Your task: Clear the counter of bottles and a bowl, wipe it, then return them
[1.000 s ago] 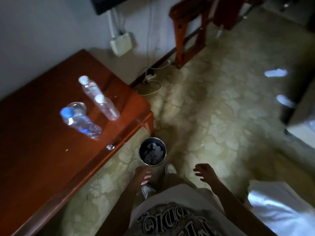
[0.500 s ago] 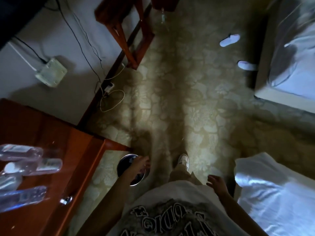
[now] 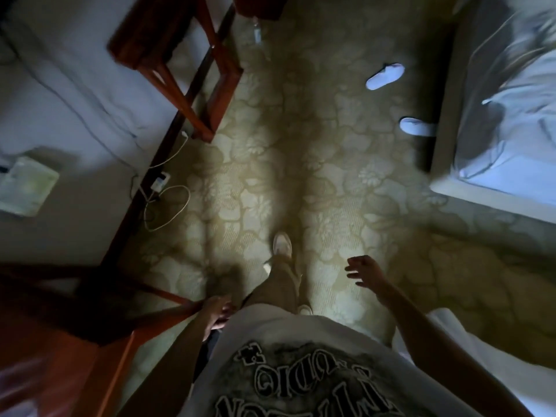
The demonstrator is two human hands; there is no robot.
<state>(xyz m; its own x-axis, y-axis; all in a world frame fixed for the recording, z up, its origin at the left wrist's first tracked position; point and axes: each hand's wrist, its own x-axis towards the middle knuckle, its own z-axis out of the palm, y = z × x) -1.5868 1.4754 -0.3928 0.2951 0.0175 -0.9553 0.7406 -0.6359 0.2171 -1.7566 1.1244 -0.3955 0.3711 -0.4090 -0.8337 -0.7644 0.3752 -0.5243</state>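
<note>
From the head camera, looking down in dim light, the left hand hangs beside the hip with its fingers loosely curled and nothing in it, just right of the corner of the red-brown wooden counter that fills the near left. The visible part of the counter is in shadow and blurred; no bottles or bowl can be made out on it. The right hand is held out over the patterned carpet, fingers spread and relaxed, holding nothing. One light sneaker steps forward at the centre. A wooden stool or luggage rack stands far left against the wall, with a white cable looped on the floor nearer. Two white slippers lie far right beside a bed. White bedding shows near right.
</note>
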